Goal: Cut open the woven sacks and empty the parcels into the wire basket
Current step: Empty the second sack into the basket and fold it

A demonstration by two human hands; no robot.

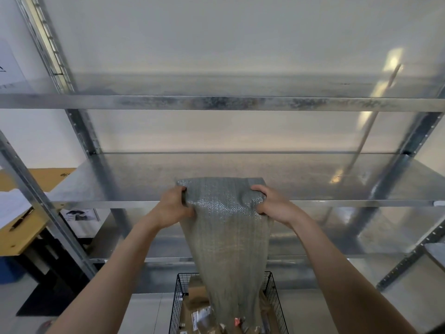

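ahead, galvanised shelving (216, 103), white wall (36, 141), wooden desk (21, 239), wire basket (177, 302)

Both my arms are stretched forward and up in front of me, bare along the whole visible length. They come in from the lower corners and draw closer together toward the hands. My left hand (174, 204) and my right hand (272, 203) are raised to the same height, apart from each other, with their backs turned toward me. Each grips the upper part of the woven sack (226, 237) on its own side — the left at the left edge, the right at the right edge — with fingers curled tight into the cloth. Both wrists run nearly straight, in line with the forearms.
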